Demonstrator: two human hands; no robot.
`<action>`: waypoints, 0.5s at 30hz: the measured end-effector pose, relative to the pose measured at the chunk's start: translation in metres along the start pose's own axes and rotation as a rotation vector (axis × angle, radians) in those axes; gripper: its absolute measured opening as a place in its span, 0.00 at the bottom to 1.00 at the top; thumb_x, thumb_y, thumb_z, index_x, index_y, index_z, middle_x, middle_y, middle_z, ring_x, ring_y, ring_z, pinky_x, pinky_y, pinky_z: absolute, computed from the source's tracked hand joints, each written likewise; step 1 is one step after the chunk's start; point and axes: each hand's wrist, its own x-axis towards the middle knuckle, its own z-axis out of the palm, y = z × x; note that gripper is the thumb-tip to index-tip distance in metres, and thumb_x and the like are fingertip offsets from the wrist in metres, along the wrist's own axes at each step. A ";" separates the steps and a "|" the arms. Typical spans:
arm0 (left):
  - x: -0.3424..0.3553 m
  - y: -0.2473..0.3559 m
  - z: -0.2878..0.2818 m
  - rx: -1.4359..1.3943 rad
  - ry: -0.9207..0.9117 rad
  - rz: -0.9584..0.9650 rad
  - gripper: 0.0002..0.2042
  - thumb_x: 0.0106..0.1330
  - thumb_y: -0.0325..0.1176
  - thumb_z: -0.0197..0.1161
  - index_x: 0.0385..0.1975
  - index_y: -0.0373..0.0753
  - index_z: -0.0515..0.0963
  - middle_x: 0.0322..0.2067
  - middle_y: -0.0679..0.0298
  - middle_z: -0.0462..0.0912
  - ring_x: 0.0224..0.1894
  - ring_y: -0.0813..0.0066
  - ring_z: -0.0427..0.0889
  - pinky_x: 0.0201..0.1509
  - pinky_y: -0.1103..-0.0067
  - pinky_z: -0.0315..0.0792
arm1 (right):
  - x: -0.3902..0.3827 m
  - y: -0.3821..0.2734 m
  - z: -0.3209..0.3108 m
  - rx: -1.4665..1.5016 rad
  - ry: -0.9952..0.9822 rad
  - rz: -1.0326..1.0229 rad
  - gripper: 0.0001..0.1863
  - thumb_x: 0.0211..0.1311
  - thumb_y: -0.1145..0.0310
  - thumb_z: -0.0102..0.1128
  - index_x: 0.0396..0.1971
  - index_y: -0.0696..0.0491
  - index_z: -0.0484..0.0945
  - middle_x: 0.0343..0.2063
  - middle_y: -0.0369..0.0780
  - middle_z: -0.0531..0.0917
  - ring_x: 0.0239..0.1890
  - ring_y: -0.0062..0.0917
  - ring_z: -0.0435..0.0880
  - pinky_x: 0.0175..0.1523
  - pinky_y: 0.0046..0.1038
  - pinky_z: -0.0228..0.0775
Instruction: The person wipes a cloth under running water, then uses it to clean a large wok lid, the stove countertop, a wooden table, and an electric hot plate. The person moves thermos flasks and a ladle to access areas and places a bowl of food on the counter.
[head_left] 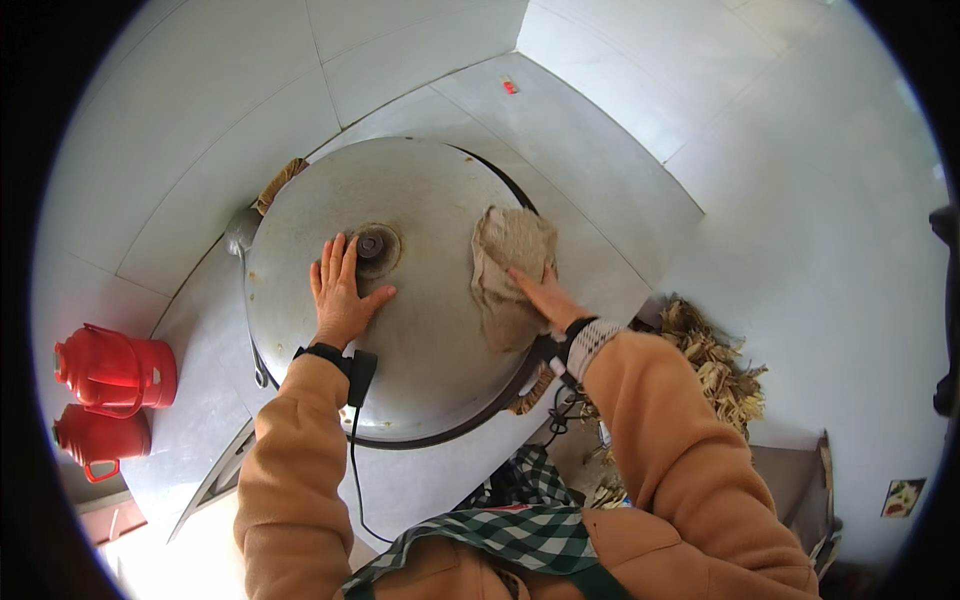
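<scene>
A big round metal wok lid [420,330] lies over a dark-rimmed wok set in a tiled stove top. Beside the lid's dark round knob [370,244] rests my left hand [342,292], fingers spread flat on the metal and holding nothing. On the lid's right side my right hand [545,297] presses a crumpled beige cloth [510,255] against the surface, its fingers partly hidden in the folds. Straps with dark devices circle both wrists, and a black cable hangs from the left one.
A long-handled metal ladle [240,235] lies left of the lid, near a wrapped handle [282,182]. Two red thermos flasks [125,372] stand at far left. Dry husks [715,365] are heaped at right. A small red object [510,87] sits at the back.
</scene>
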 end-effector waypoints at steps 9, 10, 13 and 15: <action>-0.010 -0.008 -0.033 -0.381 0.052 -0.011 0.49 0.47 0.51 0.74 0.68 0.44 0.56 0.69 0.55 0.55 0.72 0.60 0.51 0.74 0.62 0.42 | -0.167 0.022 0.099 0.381 -0.198 0.206 0.28 0.59 0.74 0.63 0.60 0.60 0.66 0.57 0.44 0.73 0.58 0.32 0.74 0.59 0.30 0.69; -0.023 -0.009 -0.041 -0.433 0.090 -0.020 0.48 0.47 0.51 0.74 0.68 0.43 0.56 0.69 0.54 0.55 0.71 0.58 0.52 0.74 0.63 0.43 | -0.181 0.017 0.098 0.517 -0.294 0.152 0.28 0.61 0.73 0.61 0.60 0.59 0.65 0.57 0.45 0.73 0.57 0.33 0.74 0.58 0.34 0.70; -0.070 -0.016 -0.072 -0.618 0.186 -0.090 0.44 0.53 0.44 0.72 0.68 0.40 0.56 0.68 0.50 0.57 0.70 0.55 0.55 0.72 0.66 0.51 | -0.199 -0.018 0.103 0.586 -0.275 0.102 0.25 0.62 0.74 0.58 0.59 0.59 0.65 0.53 0.45 0.75 0.54 0.34 0.77 0.55 0.37 0.73; -0.103 -0.022 -0.095 -0.786 0.239 -0.106 0.42 0.56 0.42 0.71 0.68 0.38 0.56 0.67 0.49 0.57 0.70 0.55 0.55 0.71 0.67 0.53 | -0.199 -0.053 0.107 0.526 -0.214 -0.032 0.21 0.63 0.74 0.58 0.55 0.60 0.66 0.49 0.43 0.77 0.49 0.33 0.79 0.52 0.35 0.75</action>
